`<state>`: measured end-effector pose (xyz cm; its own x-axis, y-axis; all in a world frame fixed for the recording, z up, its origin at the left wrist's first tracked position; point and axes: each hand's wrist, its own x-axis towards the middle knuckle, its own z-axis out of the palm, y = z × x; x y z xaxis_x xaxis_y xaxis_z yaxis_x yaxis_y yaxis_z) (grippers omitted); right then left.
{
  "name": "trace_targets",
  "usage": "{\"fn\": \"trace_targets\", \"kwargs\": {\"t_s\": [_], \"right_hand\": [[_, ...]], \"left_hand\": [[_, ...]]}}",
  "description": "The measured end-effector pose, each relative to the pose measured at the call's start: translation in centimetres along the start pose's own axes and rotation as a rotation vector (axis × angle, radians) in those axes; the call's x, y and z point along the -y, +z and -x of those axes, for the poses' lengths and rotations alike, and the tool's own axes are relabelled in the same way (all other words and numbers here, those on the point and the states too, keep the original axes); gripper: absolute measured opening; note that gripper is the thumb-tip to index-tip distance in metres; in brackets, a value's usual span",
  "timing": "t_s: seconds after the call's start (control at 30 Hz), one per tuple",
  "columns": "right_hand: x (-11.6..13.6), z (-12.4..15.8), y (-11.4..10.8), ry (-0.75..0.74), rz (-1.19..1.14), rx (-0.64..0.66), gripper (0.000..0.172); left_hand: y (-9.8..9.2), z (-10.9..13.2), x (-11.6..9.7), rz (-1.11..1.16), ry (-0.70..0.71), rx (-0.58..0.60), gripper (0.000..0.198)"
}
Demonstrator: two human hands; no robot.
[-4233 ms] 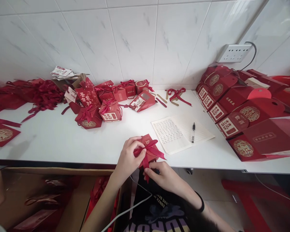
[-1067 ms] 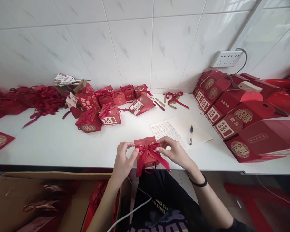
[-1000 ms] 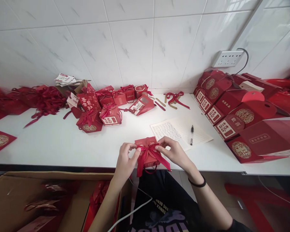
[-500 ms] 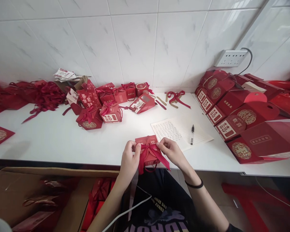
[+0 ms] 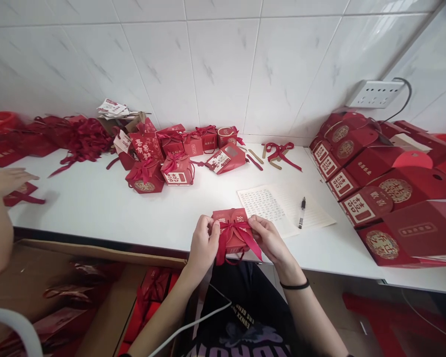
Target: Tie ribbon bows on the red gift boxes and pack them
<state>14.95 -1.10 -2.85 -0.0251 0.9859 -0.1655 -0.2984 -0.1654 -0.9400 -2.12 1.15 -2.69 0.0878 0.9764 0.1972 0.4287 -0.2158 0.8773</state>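
A small red gift box (image 5: 228,215) sits at the table's front edge, a red ribbon (image 5: 235,229) tied in a bow across its top. My left hand (image 5: 205,238) pinches the bow's left loop between thumb and finger. On the other side, my right hand (image 5: 265,237) pinches the right loop. Two ribbon tails hang down over the box's front, and a dark red cord handle (image 5: 235,261) shows below. Close behind the box lies a sheet of handwritten paper (image 5: 282,208) with a black pen (image 5: 302,212) on it.
Finished-looking boxes with bows (image 5: 144,176) stand at the back left, beside a heap of red ribbons (image 5: 89,139). Large red boxes (image 5: 379,183) are stacked at right. Another person's hand (image 5: 11,177) reaches in at far left. An open carton (image 5: 96,253) stands below the table.
My hands stay on the ribbon bow, hardly moving. The view has shifted slightly left, and another person's arm has come into view at the far left.
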Motion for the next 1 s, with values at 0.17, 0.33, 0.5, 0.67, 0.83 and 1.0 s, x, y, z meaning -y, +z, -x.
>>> {"fn": "trace_targets", "kwargs": {"t_s": [0.17, 0.33, 0.5, 0.67, 0.83, 1.0], "right_hand": [[0.1, 0.2, -0.2, -0.031, 0.176, -0.033, 0.049], [0.8, 0.7, -0.2, -0.066, 0.297, -0.048, 0.049], [0.6, 0.9, -0.2, -0.061, 0.342, -0.053, 0.047], [0.1, 0.8, -0.4, -0.076, 0.299, -0.055, 0.043], [-0.6, 0.7, -0.4, -0.071, 0.178, -0.058, 0.042], [-1.5, 0.3, 0.1, -0.042, -0.007, -0.095, 0.045]], "left_hand": [[-0.4, -0.5, -0.7, 0.104, -0.139, 0.095, 0.030], [-0.5, -0.3, -1.5, 0.041, -0.132, 0.078, 0.036], [-0.4, -0.3, -1.4, 0.056, -0.155, 0.077, 0.035], [-0.3, -0.5, -1.0, 0.087, -0.135, 0.102, 0.035], [-0.2, -0.3, -0.8, 0.021, -0.110, 0.074, 0.034], [0.0, -0.3, -0.5, 0.011, -0.131, 0.071, 0.032]]}}
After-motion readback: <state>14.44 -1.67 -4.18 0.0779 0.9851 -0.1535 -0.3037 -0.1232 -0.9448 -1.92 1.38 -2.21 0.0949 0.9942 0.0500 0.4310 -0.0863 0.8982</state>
